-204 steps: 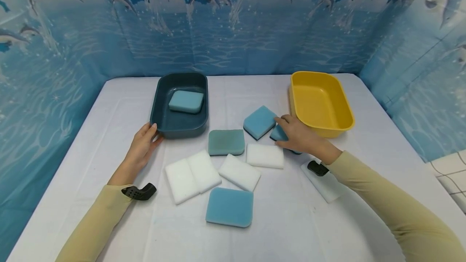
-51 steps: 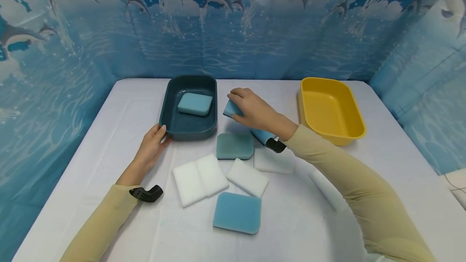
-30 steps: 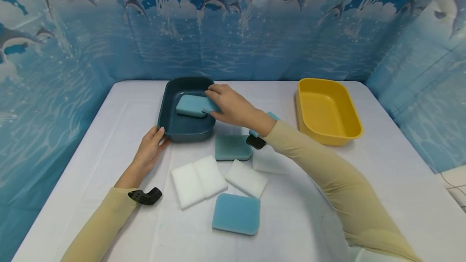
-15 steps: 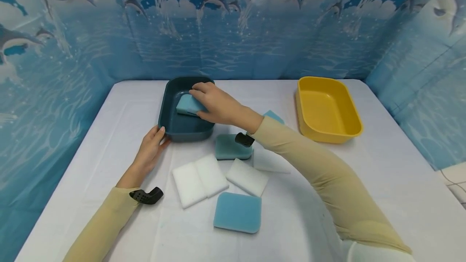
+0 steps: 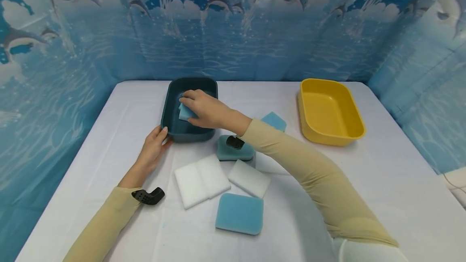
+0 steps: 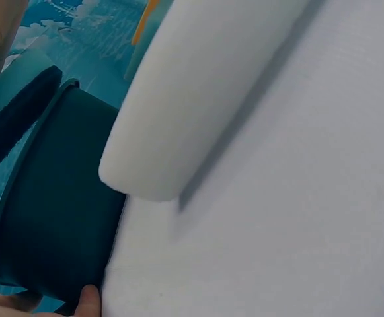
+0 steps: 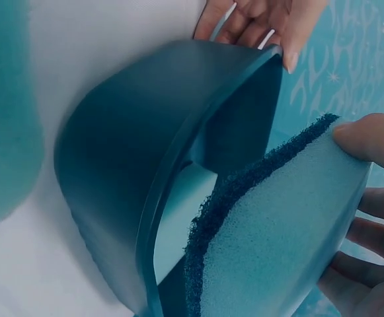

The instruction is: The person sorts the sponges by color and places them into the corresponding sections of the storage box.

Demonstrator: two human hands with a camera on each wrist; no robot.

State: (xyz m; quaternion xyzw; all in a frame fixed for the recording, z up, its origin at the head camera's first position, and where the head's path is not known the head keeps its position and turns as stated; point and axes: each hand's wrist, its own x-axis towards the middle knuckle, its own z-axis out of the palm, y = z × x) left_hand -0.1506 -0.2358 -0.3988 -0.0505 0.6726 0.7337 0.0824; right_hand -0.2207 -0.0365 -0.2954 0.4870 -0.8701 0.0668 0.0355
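At its near-left corner, my left hand (image 5: 153, 148) grips the dark teal basin (image 5: 191, 136), thumb at the rim and fingers against the outer wall. My right hand (image 5: 204, 109) pinches a blue scrub sponge (image 7: 277, 231) with a dark rough side, thumb on one edge and fingers on the other. In the right wrist view that sponge is tilted over the basin's opening. Another light blue sponge (image 7: 182, 214) lies inside the basin, partly hidden by the rim and the held sponge.
A yellow basin (image 5: 331, 112) stands at the back right. Between the basins and in front lie a blue sponge (image 5: 274, 121), a green-teal sponge (image 5: 225, 153), another blue sponge (image 5: 239, 213) and several white sponges (image 5: 249, 178). The right forearm passes over some of them.
My right hand has picked up a blue sponge from beside the yellow basin and carried it left, over the dark teal basin. The left hand keeps its grip on the basin's corner.
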